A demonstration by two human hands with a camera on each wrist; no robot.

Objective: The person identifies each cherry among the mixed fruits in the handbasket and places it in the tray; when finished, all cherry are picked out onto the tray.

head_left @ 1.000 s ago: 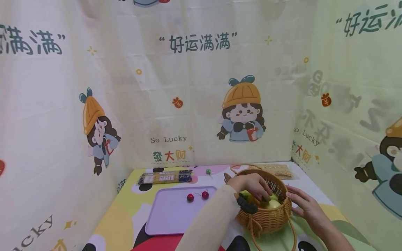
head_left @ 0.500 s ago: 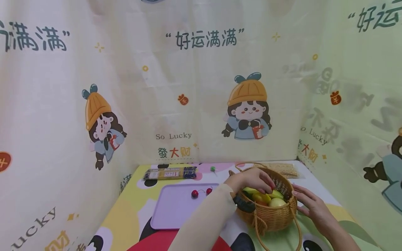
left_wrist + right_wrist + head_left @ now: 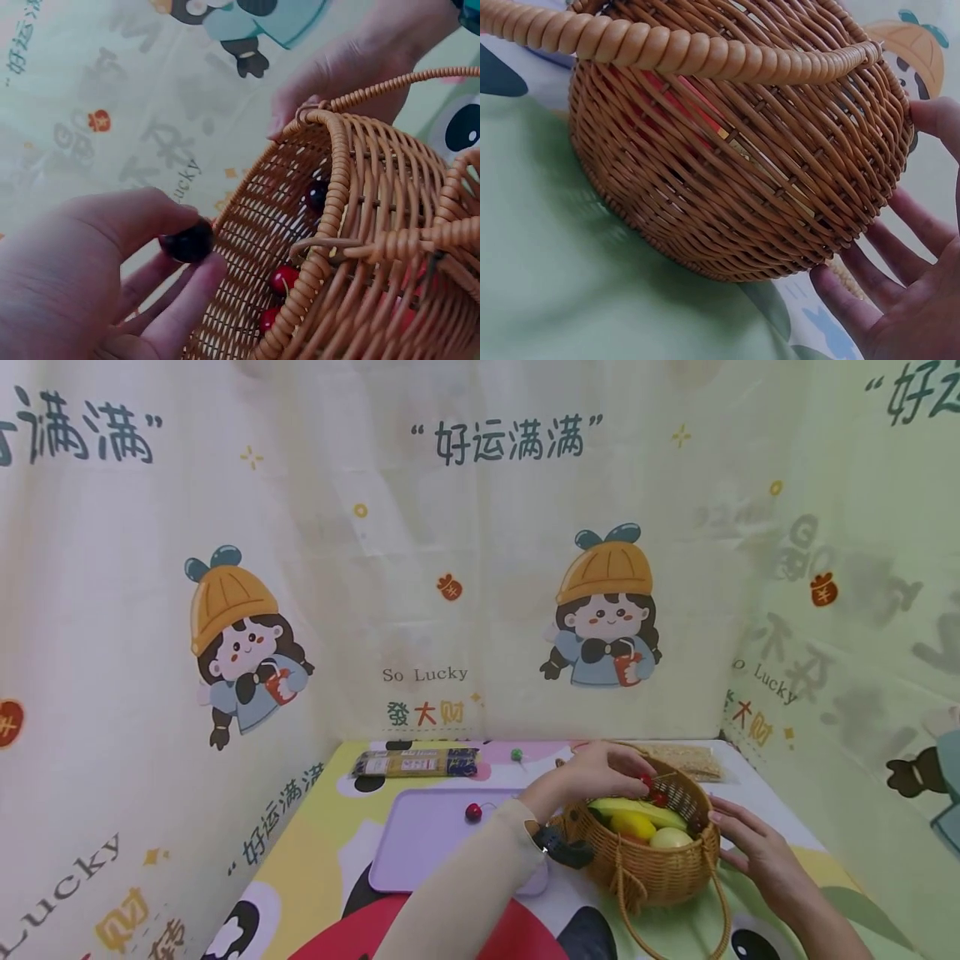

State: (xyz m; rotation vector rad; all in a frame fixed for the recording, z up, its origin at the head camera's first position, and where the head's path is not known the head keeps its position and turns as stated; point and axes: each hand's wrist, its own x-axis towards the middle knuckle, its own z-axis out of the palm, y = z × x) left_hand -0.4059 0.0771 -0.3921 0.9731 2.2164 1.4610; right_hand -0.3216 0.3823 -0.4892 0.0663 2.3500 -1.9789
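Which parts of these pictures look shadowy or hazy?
Right wrist view: the basket throws a soft shadow onto the green tablecloth; left wrist view: the pinched cherry looks nearly black; head view: grey lettering on the right curtain looks faint and hazy.

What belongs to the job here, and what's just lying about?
Job, likely:
left hand, pinching a dark red round cherry
right hand, touching brown wicker basket; pale round fruit inside
light purple rectangular tray with another red cherry

Lying about, apparently:
long gold-and-blue plastic packet
green ball on stick
clear bag of tan grains
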